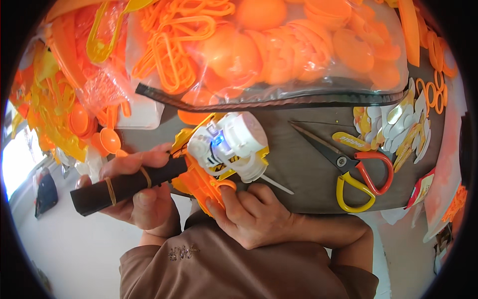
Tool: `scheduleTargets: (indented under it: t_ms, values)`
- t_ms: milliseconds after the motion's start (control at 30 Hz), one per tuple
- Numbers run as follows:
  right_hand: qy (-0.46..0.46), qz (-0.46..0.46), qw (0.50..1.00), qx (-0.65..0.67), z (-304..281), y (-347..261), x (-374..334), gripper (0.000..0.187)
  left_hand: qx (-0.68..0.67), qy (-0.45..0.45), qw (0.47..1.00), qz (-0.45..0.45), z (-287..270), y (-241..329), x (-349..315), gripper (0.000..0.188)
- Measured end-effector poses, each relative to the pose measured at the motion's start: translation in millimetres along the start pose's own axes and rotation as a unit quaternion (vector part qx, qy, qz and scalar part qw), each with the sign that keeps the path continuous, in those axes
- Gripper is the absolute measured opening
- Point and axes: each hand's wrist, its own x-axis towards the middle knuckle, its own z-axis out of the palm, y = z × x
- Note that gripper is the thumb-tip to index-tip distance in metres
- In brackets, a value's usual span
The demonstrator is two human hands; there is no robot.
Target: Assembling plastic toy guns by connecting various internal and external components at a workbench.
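My left hand (149, 202) grips a long black block (94, 197) with two tan rubber bands around it. Its right end reaches up against an orange plastic toy gun shell (196, 180), though I cannot tell whether they are joined. The fingers of my right hand (256, 217) are closed round the lower part of that shell, beside a small orange ring. On the shell lies a white mechanism (244, 132) with a round cap, a blue light glowing inside and a thin white tube sticking out to the right. Yellow plastic shows behind the mechanism.
Scissors (342, 162) with red and yellow handles lie open on the grey table (303, 187). Beyond them sits a pile of stickers (393, 127). A large clear zip bag (269, 92) of orange parts spans the far side. Yellow parts (55, 119) heap at the left.
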Motion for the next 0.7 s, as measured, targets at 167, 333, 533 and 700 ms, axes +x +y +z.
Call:
scheduleTargets:
  t_ms: [167,333,533,700]
  values:
    - [-0.007,-0.013,1.0,0.002,-2.8,1.4,1.7,0.03,0.001,-0.024,1.0,0.014,-5.8,-1.3,-0.5,0.065]
    - [0.014,-0.016,1.0,-0.015,2.0,-0.3,-0.2,0.029,-0.021,-0.05,0.998,0.03,-3.9,-1.8,0.4,0.059]
    - [0.004,-0.015,0.999,-0.029,1.4,-3.1,-0.7,0.032,-0.023,0.01,1.0,-0.01,-1.5,0.7,-2.0,0.08]
    - [0.005,-0.023,0.998,-0.058,2.2,-4.7,-0.7,0.032,0.006,0.024,1.0,-0.019,0.0,3.0,2.1,0.08]
